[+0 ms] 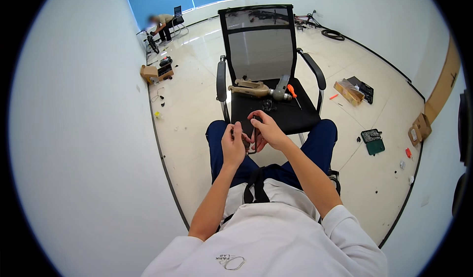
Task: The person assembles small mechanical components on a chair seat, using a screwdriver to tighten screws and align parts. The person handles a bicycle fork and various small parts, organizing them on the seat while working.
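Both my hands are close together over my lap, in front of the black chair's seat. My right hand [268,131] is closed on a thin dark rod with a bent lower end, which looks like a hex key [255,141]. Beside it, my left hand [233,144] has its thumb up and fingers curled round a small dark piece, mostly hidden. On the seat [305,115] lie a tan forked part [251,88], a grey part with a metal collar [281,88], an orange-handled screwdriver [294,93] and a small black part [268,105].
The mesh-backed chair [261,48] with armrests faces me. To the right on the floor are an open green case [373,143], a yellowish box [351,92] and a cardboard box [420,128]. Another cardboard box [150,74] stands left. Far left, another person [162,23] bends over a bicycle [152,43].
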A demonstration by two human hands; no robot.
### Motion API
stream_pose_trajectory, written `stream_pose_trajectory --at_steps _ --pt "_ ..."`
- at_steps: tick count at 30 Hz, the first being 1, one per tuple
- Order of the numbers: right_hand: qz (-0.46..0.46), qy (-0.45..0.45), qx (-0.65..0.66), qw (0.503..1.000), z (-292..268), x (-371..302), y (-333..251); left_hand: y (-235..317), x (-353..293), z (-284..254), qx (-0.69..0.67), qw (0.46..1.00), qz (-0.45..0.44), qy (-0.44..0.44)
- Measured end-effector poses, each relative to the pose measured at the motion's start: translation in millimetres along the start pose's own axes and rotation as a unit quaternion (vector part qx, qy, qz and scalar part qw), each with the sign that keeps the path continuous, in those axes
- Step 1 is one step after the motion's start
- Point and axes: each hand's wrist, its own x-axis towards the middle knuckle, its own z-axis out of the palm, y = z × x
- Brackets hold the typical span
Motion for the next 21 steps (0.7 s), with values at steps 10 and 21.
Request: stream_pose_trajectory --at_steps 10,21 --pt "-0.042 0.128 -0.088 0.987 -4 3 30 20 17 -2 -0.333 0.876 -0.335 0.101" --pt "-0.341 0.063 -0.589 0.730 -26 -15 18 -14 20 -28 -0.427 0.781 -0.455 -0.007"
